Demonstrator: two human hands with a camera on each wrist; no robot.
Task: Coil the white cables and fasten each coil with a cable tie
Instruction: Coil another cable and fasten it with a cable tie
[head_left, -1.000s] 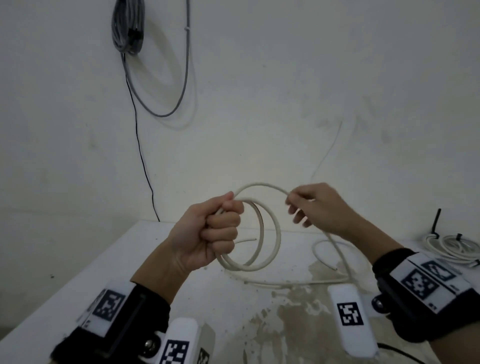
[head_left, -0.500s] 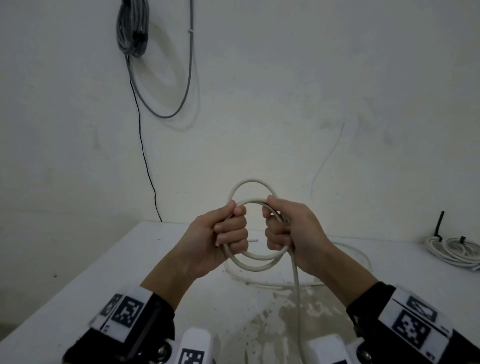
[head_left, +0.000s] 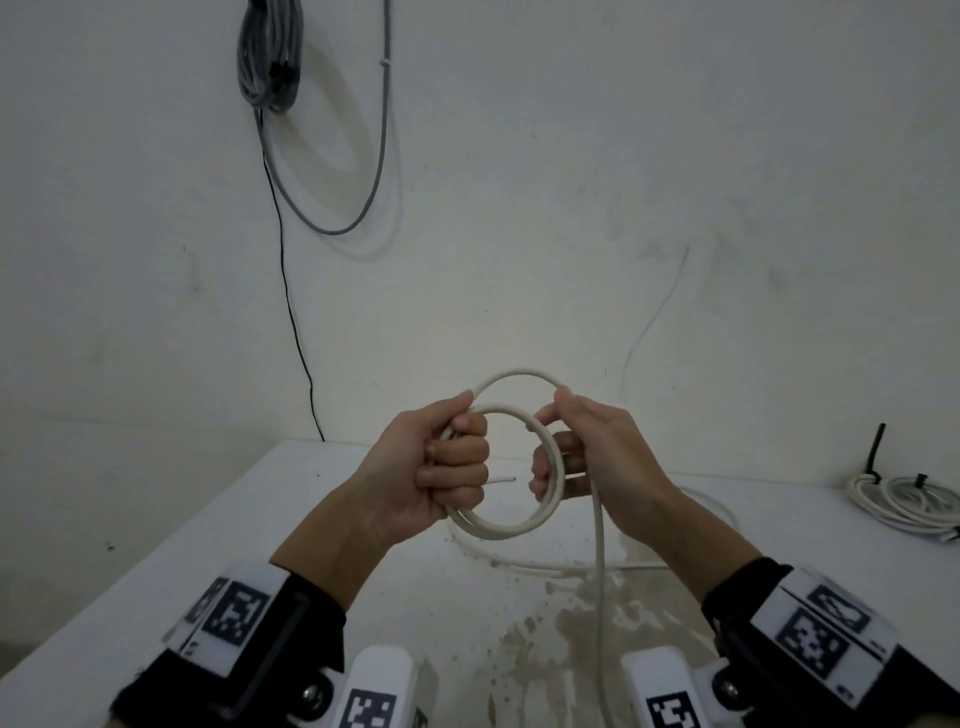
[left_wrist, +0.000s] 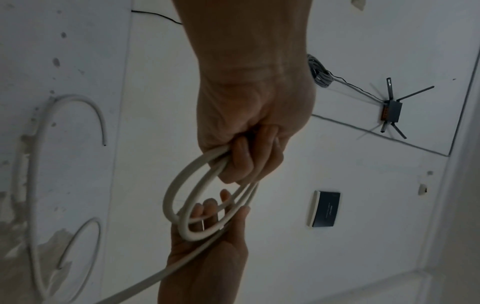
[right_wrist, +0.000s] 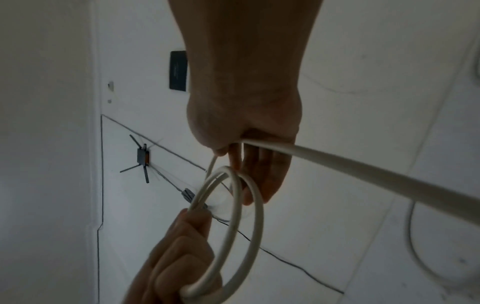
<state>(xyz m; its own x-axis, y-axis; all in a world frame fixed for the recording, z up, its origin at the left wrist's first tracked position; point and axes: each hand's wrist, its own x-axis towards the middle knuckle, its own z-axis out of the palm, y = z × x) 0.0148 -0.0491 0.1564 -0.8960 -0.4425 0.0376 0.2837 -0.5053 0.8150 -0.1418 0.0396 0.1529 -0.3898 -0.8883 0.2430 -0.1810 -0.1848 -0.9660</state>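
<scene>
I hold a white cable coil (head_left: 500, 530) upright above the table, between both hands. My left hand (head_left: 451, 467) grips the coil's left side in a fist, and a short cable end sticks out beside it. My right hand (head_left: 587, 452) holds the right side, thumb on the topmost loop and fingers curled behind the turns. From that hand the uncoiled cable (head_left: 600, 551) drops to the table. The left wrist view shows my left hand (left_wrist: 249, 148) closed round the coil (left_wrist: 176, 197). In the right wrist view the cable (right_wrist: 363, 164) runs out under my right hand (right_wrist: 249, 127) beside the coil (right_wrist: 246, 226).
On the white table (head_left: 208, 545), the cable's loose length (head_left: 545, 569) lies behind a brownish stain. A tied white coil (head_left: 904, 506) sits at the far right. A grey cable bundle (head_left: 270, 57) hangs on the wall. A router (left_wrist: 392, 107) shows in the wrist views.
My right hand swung in from the right and laid another loop against the coil. It now sits on the coil's right side with its fingers looser. My left hand kept its grip.
</scene>
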